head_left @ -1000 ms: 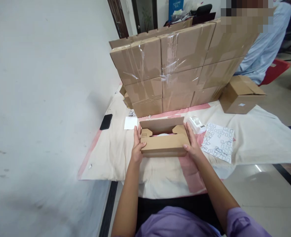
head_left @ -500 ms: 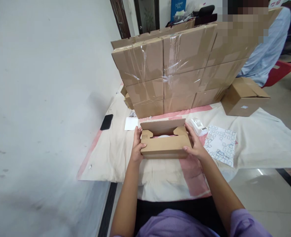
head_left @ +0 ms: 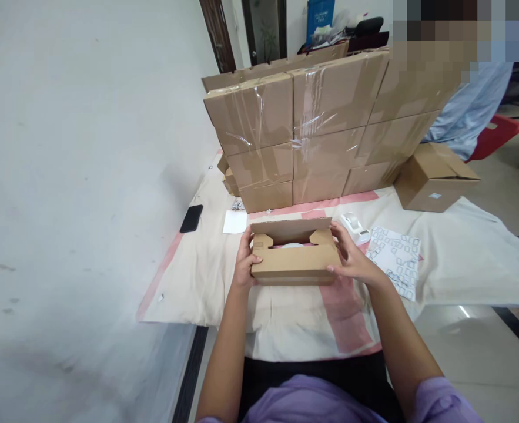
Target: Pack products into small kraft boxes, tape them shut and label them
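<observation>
A small brown cardboard box [head_left: 294, 263] rests on the cloth in front of me, its far lid flap standing up and something white showing inside. My left hand [head_left: 244, 259] grips its left end, fingers wrapped round the side. My right hand [head_left: 351, 257] grips its right end, thumb on the front face and fingers on the side flap.
A wall of taped cardboard cartons [head_left: 312, 123] stands behind. A loose carton [head_left: 433, 176] lies at right, near a person in a light blue shirt [head_left: 471, 106]. A tape dispenser [head_left: 355, 226], sticker sheet [head_left: 395, 258], white card [head_left: 234, 222] and black phone [head_left: 191, 218] lie on the cream cloth [head_left: 462, 258].
Both hands stay on the box ends. The right hand's fingers have shifted slightly on the side flap; the view has tipped a little.
</observation>
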{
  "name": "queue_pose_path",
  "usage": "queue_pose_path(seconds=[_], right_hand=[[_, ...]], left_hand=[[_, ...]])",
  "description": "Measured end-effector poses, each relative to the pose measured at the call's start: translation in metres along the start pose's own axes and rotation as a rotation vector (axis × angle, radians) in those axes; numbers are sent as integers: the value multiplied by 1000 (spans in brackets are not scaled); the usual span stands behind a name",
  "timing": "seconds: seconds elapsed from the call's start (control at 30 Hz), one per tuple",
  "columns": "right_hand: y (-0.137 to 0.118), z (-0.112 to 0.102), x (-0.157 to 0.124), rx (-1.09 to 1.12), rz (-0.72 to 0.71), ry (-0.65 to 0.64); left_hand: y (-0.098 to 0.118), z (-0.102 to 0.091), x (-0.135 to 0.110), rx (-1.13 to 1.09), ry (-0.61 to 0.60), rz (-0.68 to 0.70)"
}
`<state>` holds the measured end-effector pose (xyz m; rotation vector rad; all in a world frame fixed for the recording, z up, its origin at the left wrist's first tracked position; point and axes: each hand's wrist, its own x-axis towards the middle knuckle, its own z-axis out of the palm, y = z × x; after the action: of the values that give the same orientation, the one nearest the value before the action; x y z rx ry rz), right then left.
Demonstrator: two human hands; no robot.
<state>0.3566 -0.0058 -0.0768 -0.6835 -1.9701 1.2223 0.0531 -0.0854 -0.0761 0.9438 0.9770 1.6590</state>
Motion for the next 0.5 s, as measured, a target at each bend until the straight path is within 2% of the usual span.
queue_pose_path(seconds=[0.23, 0.4, 0.5], right_hand=[[-3, -1, 0, -41, -20, 29], [15, 7, -1, -147, -199, 236], [22, 11, 0, -190, -247, 319]], left_hand=[[-4, -1, -1, 122, 31, 75], [-3, -7, -4, 339, 44, 170], [2, -12, -4, 490, 24, 212]])
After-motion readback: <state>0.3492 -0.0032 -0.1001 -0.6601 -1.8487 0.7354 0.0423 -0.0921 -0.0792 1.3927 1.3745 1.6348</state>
